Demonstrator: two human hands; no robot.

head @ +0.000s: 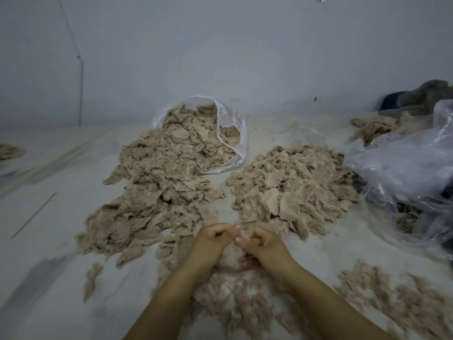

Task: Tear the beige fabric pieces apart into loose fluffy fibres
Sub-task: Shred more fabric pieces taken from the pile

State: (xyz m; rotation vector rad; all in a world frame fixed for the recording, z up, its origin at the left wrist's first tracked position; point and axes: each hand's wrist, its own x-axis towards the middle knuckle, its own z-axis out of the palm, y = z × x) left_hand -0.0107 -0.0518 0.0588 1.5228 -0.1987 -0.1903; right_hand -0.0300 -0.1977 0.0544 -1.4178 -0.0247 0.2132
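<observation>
My left hand [213, 238] and my right hand [261, 244] meet low in the middle, fingers curled, both pinching one small beige fabric piece [232, 257] that is fraying into fluff between them. Loose fluffy fibres [240, 300] lie under my forearms, with more fibres [397, 298] spread at the lower right. Just beyond my hands sit two heaps of beige fabric pieces: a long left heap [157, 192] spilling from a clear plastic bag [235, 133], and a rounder right heap [291, 185].
A crumpled clear plastic sheet [404, 168] lies at the right over more fabric, with dark cloth [426, 94] behind it. A thin stick [34, 214] lies on the pale floor at the left. A blue-grey wall [220, 50] stands behind.
</observation>
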